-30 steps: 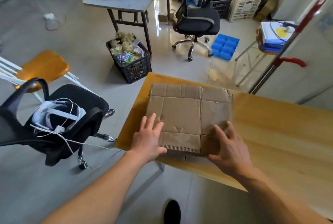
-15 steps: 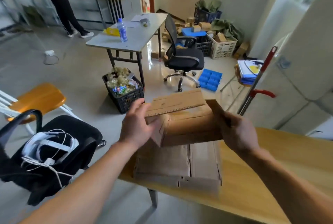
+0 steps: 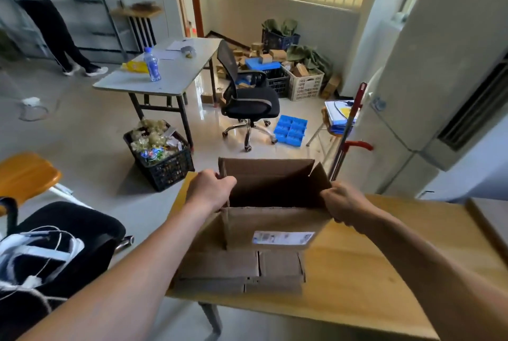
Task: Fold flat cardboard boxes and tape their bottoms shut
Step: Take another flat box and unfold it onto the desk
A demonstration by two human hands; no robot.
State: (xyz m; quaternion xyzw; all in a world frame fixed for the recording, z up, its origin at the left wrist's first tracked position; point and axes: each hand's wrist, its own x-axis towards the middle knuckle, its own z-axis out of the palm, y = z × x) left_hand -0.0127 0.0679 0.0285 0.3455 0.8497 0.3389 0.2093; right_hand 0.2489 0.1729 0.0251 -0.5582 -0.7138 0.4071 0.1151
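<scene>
Head view: the left hand (image 3: pixel 210 189) has its fingers curled over the left wall of an opened cardboard box (image 3: pixel 270 219), and the right hand (image 3: pixel 343 204) pinches its right wall; the box is held up above the wooden tabletop (image 3: pixel 384 272) near its left edge. Under it a stack of flat cardboard boxes (image 3: pixel 239 276) lies at the tabletop's near left corner; a white label (image 3: pixel 283 238) shows on the box's near wall.

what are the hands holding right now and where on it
Both hold the opened cardboard box: left hand grips its left side edge, right hand its right side edge.
</scene>
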